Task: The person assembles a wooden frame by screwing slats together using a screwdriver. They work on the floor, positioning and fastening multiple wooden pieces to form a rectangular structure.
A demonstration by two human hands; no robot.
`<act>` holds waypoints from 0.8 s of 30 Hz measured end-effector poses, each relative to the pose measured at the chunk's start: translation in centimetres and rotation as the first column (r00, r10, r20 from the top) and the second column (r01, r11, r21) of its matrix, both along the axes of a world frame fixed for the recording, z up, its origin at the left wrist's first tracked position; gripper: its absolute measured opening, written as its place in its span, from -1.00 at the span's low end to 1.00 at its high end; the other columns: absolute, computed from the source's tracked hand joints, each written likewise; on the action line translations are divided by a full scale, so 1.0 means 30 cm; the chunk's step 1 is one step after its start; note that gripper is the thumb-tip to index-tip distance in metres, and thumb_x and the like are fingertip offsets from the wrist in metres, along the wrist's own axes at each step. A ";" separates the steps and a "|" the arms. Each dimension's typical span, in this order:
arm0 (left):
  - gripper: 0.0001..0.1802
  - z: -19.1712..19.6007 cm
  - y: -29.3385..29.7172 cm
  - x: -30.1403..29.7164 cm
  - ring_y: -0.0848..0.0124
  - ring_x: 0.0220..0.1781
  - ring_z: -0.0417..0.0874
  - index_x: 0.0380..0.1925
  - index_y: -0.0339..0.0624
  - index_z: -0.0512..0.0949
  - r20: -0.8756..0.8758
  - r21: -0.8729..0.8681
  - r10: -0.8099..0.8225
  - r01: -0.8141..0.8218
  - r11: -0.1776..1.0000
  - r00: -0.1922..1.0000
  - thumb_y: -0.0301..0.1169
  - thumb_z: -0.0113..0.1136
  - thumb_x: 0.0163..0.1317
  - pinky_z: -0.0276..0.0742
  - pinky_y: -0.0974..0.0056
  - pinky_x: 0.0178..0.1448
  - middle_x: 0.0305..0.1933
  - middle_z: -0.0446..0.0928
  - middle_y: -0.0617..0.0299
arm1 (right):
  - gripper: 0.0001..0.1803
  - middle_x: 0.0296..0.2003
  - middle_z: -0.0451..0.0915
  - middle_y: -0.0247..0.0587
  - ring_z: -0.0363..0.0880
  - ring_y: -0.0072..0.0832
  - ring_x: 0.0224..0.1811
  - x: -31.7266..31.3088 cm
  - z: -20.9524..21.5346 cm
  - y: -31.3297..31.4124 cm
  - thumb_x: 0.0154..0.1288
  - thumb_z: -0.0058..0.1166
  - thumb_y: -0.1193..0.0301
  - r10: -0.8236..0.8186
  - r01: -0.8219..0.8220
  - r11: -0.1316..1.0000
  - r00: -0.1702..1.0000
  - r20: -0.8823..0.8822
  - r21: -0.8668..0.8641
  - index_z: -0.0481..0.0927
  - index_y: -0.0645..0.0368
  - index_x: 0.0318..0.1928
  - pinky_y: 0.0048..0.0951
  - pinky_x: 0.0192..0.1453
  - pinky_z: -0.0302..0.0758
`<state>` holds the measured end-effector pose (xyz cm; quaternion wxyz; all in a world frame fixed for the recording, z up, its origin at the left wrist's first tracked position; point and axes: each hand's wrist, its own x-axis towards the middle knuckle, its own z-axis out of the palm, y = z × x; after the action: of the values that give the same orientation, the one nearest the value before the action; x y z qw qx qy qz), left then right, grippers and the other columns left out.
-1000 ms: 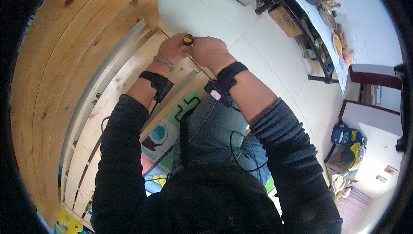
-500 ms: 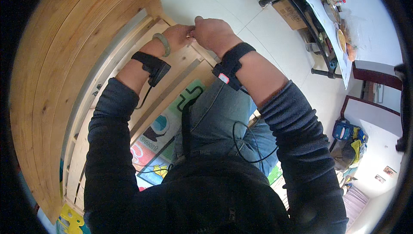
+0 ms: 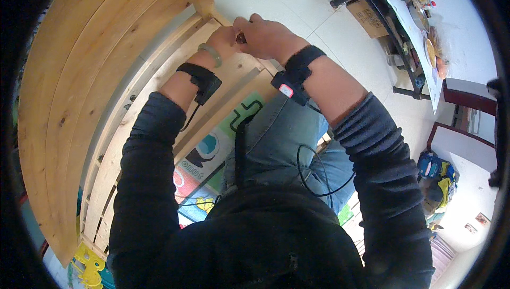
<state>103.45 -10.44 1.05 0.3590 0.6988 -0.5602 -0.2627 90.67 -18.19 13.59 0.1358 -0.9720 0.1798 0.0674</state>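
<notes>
My left hand and my right hand meet above the far corner of a light wooden slatted frame. Both are closed, fingertips together. A small dark reddish-brown thing shows between them, mostly covered by the fingers, so its kind cannot be made out. A pale bangle circles my left wrist. Each forearm carries a black strap with a small box, the left box trailing a cable.
A tall wooden plank panel rises along the left. Under my jeans lies a colourful printed mat. A black-legged table with pans stands at the far right, a cardboard box beneath it. Bags sit farther right.
The view has shifted, so the scene sits a little farther right. My right hand has turned slightly, and the small reddish-brown thing now shows between the hands.
</notes>
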 end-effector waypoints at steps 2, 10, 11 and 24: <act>-0.64 -0.016 -0.026 -0.021 0.08 -0.16 0.63 -0.26 -0.21 0.57 -0.207 -0.073 0.039 -0.055 0.996 0.978 -0.21 0.27 0.00 0.51 0.14 -0.10 -0.29 0.62 0.01 | -0.75 -0.18 0.57 -0.06 0.58 -0.09 -0.13 0.010 -0.016 0.014 0.31 -0.09 0.30 -0.127 0.128 0.991 0.992 -0.014 0.045 0.48 0.02 -0.04 -0.13 -0.09 0.52; -0.58 0.051 -0.020 -0.004 0.05 -0.14 0.62 -0.21 -0.24 0.58 0.050 -0.035 -0.098 0.100 0.994 0.994 -0.16 0.29 0.01 0.52 0.10 -0.06 -0.24 0.62 -0.01 | -0.67 -0.16 0.59 0.00 0.58 -0.06 -0.07 -0.008 -0.048 -0.061 0.31 -0.07 0.28 -0.066 0.069 0.995 0.997 -0.038 0.077 0.39 0.14 0.02 -0.14 -0.04 0.53; -0.57 0.067 -0.025 0.008 0.05 -0.13 0.62 -0.20 -0.24 0.57 0.020 0.044 -0.132 0.132 0.990 0.991 -0.15 0.29 0.02 0.51 0.10 -0.05 -0.24 0.62 -0.01 | -0.68 -0.13 0.57 0.01 0.57 -0.05 -0.06 -0.015 -0.046 -0.070 0.30 -0.05 0.29 -0.066 0.068 0.993 0.998 -0.022 0.093 0.40 0.13 0.02 -0.13 -0.02 0.52; -0.61 0.037 -0.012 -0.024 0.14 -0.05 0.61 -0.03 -0.09 0.49 -0.047 0.079 -0.149 0.152 0.985 0.988 -0.27 0.20 0.14 0.51 0.14 0.00 -0.10 0.59 0.07 | -0.47 0.04 0.40 -0.08 0.36 -0.02 0.15 -0.032 -0.059 -0.057 0.12 0.20 0.11 0.026 -0.029 0.999 0.996 0.087 0.036 0.41 -0.02 0.07 -0.14 0.18 0.39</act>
<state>102.74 -10.79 2.15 0.3204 0.6631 -0.5928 -0.3261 89.70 -19.90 11.80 0.1607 -0.9737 0.1589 0.0303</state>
